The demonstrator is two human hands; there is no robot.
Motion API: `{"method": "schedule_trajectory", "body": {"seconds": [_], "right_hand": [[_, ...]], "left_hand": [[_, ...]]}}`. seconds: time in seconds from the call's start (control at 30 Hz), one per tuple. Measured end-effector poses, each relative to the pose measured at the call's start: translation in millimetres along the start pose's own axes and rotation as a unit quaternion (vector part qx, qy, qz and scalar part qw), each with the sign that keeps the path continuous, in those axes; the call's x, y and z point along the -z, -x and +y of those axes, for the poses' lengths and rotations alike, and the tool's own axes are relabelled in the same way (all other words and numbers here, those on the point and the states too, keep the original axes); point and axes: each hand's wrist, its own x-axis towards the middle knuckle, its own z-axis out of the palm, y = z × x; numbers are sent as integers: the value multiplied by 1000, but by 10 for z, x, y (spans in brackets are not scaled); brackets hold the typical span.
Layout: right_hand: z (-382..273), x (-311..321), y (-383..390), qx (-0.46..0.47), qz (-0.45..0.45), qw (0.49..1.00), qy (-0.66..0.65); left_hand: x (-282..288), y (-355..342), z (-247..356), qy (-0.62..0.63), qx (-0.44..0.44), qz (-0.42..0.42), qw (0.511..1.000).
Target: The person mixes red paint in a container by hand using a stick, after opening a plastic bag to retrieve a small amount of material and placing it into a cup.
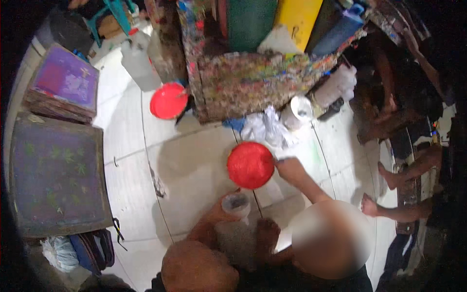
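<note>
A round tub of bright red paint (250, 165) is in the middle of the view, its surface thick and smeared. My right hand (292, 171) is closed at the tub's right rim, around what looks like a short dark handle; whether this belongs to a tool or the tub cannot be made out. My left hand (223, 207) wraps round a translucent plastic container (237, 203) just below the tub. This container has a round open mouth and greyish contents. Its lower part blends into the blur near my bare foot (267, 234).
Framed printing screens (61, 175) lie at left. A second red paint tub (169, 100) and a jug (140, 61) stand beyond, near a paint-crusted rack (253, 85). Crumpled plastic (269, 127) and a white tub (297, 112) are beside it. Another person's feet (370, 205) are at right.
</note>
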Motion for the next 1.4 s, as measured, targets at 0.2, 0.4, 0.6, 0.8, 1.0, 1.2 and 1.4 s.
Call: {"method": "schedule_trajectory", "body": {"seconds": [0.2, 0.4, 0.6, 0.8, 1.0, 1.2, 1.4], "right_hand": [[-188, 116, 19, -4, 13, 984, -175], [-41, 85, -5, -276, 192, 860, -384], [-320, -594, -4, -347, 146, 808, -453], [-442, -835, 3, -409, 115, 685, -592], [-598, -1063, 45, -344, 93, 496, -792], [-710, -1112, 79, -300, 79, 472, -826], [-820, -791, 178, -233, 22, 388, -891]], "left_hand": [[392, -40, 101, -61, -43, 32, 997], [316, -139, 336, -41, -22, 38, 998], [334, -294, 259, -93, -18, -15, 995], [269, 40, 128, -54, 9, -19, 998], [188, 166, 241, -19, 34, -23, 999], [125, 142, 353, -19, 30, -42, 998], [78, 149, 581, -17, 32, -53, 998]]}}
